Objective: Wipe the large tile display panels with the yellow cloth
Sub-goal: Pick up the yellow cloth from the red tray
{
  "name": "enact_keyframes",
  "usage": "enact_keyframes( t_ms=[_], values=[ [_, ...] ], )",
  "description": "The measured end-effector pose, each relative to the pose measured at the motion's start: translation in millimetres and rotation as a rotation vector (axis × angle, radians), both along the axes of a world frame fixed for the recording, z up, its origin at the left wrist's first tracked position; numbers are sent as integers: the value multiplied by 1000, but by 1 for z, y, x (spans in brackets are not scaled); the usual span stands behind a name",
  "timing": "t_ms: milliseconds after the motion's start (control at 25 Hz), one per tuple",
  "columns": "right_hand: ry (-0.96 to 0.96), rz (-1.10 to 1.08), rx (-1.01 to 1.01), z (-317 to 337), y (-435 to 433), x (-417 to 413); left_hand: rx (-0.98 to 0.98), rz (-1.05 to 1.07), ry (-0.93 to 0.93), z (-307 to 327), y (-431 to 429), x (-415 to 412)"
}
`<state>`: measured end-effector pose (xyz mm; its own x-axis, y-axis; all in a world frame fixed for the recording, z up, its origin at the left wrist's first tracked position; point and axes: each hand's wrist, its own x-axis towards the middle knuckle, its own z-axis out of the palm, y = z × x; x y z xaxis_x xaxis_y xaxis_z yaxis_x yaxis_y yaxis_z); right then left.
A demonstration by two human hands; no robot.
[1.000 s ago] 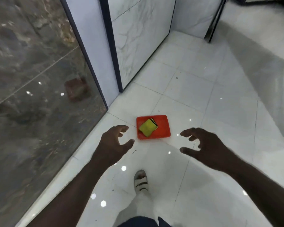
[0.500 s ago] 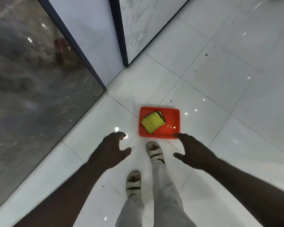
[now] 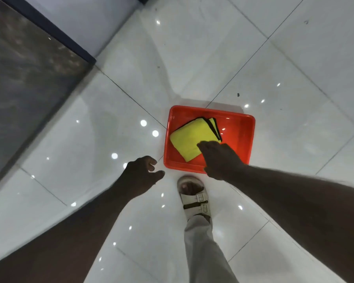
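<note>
A folded yellow cloth (image 3: pixel 189 137) with black edging lies in a red plastic tray (image 3: pixel 240 137) on the white floor. My right hand (image 3: pixel 219 158) reaches down into the tray, its fingertips resting on the cloth's near right corner, fingers not closed around it. To the left of the tray my left hand (image 3: pixel 140 176) hovers above the floor with loosely curled fingers and holds nothing. The dark marbled tile display panel (image 3: pixel 27 82) stands at the left, framed by a dark blue edge.
My foot in a beige sandal (image 3: pixel 194 196) stands just in front of the tray, with a grey trouser leg below it. A white panel (image 3: pixel 86 21) stands at the top left. Glossy white floor tiles (image 3: pixel 294 82) spread around the tray.
The view has tilted down and come closer to the tray. My right hand has moved forward over the tray's rim onto the yellow cloth. My left hand stays beside the tray.
</note>
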<state>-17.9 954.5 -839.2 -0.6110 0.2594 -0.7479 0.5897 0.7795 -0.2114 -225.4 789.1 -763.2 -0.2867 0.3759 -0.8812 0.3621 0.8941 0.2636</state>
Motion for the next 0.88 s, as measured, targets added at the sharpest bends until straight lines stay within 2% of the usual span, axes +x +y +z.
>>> enact_keyframes(
  t_ms=[240, 320, 400, 440, 480, 560, 640, 720, 880],
  values=[
    [128, 151, 204, -120, 34, -38, -46, 131, -74, -100, -4, 14],
    [50, 157, 217, -135, 33, -40, -44, 144, -82, -106, -15, 20],
    [-74, 86, 184, -122, 22, -37, -46, 175, -78, -92, -24, 23],
    [-118, -63, 112, -105, 15, -34, -43, 205, -79, -78, -29, 25],
    [-120, -317, -1, -77, 10, -32, -32, 239, -85, -59, -31, 26],
    [-18, -896, -271, -11, 6, -32, 8, 319, -78, -11, -33, 26],
    [118, -1288, -548, 75, 6, -40, 85, 466, -77, 52, -32, 21],
    [148, -1361, -761, 160, 8, -46, 195, 629, -101, 120, -25, 19],
    [250, -1022, -1045, 362, 3, -72, 510, 823, -85, 309, -25, 11]
  ],
)
